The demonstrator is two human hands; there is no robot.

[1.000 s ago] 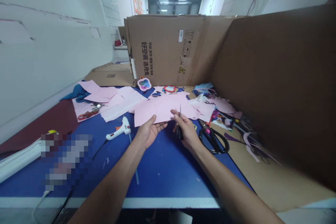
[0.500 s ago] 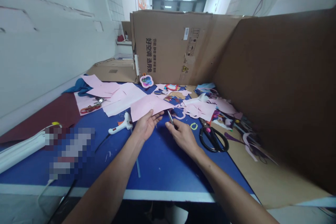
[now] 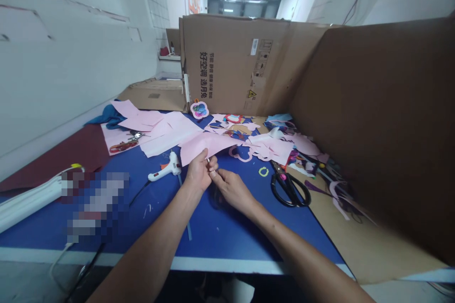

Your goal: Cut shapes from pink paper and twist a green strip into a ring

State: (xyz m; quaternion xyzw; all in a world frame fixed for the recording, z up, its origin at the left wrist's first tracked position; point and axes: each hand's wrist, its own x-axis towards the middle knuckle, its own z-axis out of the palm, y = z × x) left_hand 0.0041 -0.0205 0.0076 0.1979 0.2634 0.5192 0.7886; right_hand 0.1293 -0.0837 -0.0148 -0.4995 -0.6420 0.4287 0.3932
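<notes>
My left hand [image 3: 199,173] is closed, thumb and fingers curled, overlapping the near edge of a pink sheet [image 3: 202,144]. What its fingertips pinch is too small to make out. My right hand [image 3: 232,189] meets it, thumb and fingers pressed together at the left fingertips. A slim metal tool showed in the right hand a moment ago; now only a faint dark loop [image 3: 216,197] shows under the palm. Left of my hands lies a white glue gun [image 3: 165,170]. Big black-handled scissors [image 3: 289,189] rest to the right, beside a yellow-green ring [image 3: 263,171].
Cardboard panels [image 3: 227,61] stand behind and right of the blue tabletop [image 3: 227,236]. Pink sheets [image 3: 142,120] and keys [image 3: 135,137] lie at the back left. Pink cut-outs and scraps [image 3: 270,147] pile up at the back right. A white power strip [image 3: 31,203] sits left.
My right hand has moved left to meet the left one, its metal tool turning mostly out of sight. My left fingers, stretched out before, have curled in.
</notes>
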